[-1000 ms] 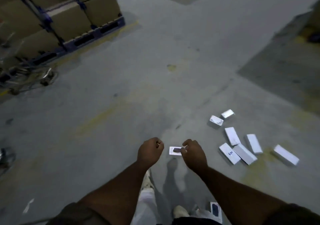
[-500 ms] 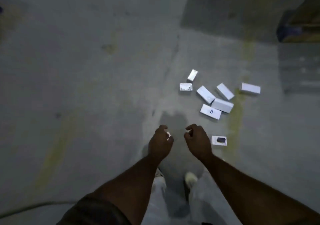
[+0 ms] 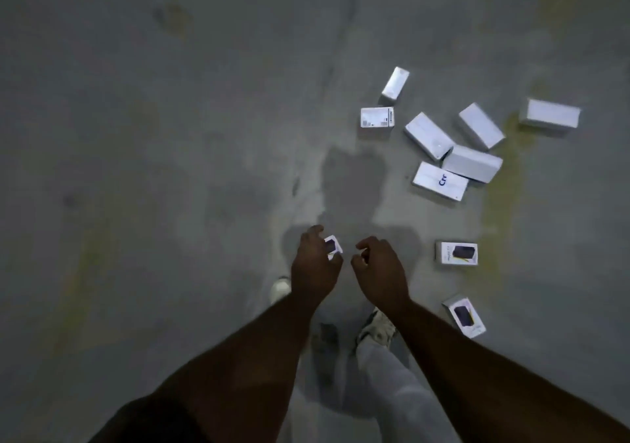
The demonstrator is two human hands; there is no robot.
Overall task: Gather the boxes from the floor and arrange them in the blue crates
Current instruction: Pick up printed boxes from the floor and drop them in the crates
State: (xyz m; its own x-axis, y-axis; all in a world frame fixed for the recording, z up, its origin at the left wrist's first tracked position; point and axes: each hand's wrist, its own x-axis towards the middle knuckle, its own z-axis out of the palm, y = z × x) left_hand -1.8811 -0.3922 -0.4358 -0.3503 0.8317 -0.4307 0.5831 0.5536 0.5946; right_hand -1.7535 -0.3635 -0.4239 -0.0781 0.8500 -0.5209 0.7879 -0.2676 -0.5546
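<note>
My left hand (image 3: 315,265) grips a small white box (image 3: 333,246) with a dark picture on it, held in front of me above the floor. My right hand (image 3: 380,269) hangs beside it with loosely curled fingers and holds nothing. Several white boxes lie scattered on the grey floor ahead to the right, among them one with blue lettering (image 3: 439,181) and a long one (image 3: 549,114) at the far right. Two small boxes with dark pictures (image 3: 456,253) (image 3: 464,317) lie to the right of my right hand. No blue crate is in view.
The concrete floor (image 3: 170,170) is grey with faded yellow stains. My shoes (image 3: 376,328) and light trousers show below my hands. My shadow falls on the floor ahead of my hands.
The view has swung from the stacked cartons down to the floor. The small box passed from my right hand to my left. The scattered boxes are nearer now.
</note>
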